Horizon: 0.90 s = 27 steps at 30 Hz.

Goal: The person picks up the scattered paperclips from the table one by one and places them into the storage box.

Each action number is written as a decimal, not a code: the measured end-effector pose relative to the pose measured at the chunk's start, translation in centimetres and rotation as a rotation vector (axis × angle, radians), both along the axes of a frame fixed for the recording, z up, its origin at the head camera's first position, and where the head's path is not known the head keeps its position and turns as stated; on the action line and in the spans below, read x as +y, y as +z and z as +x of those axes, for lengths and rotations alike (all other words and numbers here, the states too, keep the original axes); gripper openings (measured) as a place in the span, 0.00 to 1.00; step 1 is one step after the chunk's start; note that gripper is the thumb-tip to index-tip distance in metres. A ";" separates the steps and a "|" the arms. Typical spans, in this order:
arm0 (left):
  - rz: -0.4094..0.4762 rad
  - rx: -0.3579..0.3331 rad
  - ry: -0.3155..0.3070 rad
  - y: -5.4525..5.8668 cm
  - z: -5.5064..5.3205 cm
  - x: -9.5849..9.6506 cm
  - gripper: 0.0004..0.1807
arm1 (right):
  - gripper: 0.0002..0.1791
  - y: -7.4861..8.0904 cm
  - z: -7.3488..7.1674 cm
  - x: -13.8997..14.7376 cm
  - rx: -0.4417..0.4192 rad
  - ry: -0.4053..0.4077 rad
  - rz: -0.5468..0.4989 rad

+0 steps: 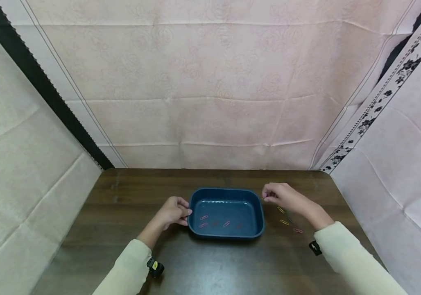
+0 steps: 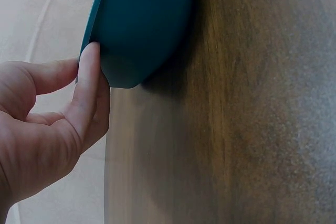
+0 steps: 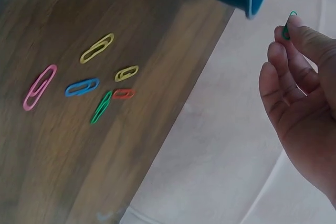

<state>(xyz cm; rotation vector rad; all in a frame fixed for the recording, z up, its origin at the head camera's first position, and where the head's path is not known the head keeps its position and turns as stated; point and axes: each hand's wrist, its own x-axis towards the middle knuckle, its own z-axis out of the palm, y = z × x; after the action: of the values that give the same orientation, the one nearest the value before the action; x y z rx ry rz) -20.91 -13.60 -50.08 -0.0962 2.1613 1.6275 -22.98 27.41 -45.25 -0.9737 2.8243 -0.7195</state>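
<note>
Between your left hand and right hand sits the blue tray, paper clips inside. Your left thumb and fingers pinch its rim; your right, raised just beside the opposite end, pinches a green clip, with loose clips nearer your body.

Left arm and right arm both reach forward, well apart. Left hand is pinching, and yeah, right hand is too.
</note>
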 end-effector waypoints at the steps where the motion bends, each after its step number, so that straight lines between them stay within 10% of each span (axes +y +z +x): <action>1: -0.001 0.000 0.000 0.0 0.0 0.0 0.12 | 0.03 0.1 0.0 -0.3 -0.002 0.005 -0.002; 27: 0.007 0.005 0.005 0.0 0.0 0.0 0.10 | 0.05 0.5 -1.3 -7.6 -0.121 0.149 0.011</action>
<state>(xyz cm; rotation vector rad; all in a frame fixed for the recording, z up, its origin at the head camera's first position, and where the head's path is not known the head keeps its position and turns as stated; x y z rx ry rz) -20.86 -13.64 -50.07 -0.0954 2.1607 1.6402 -24.26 19.80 -44.78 -1.0855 2.6177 -0.7186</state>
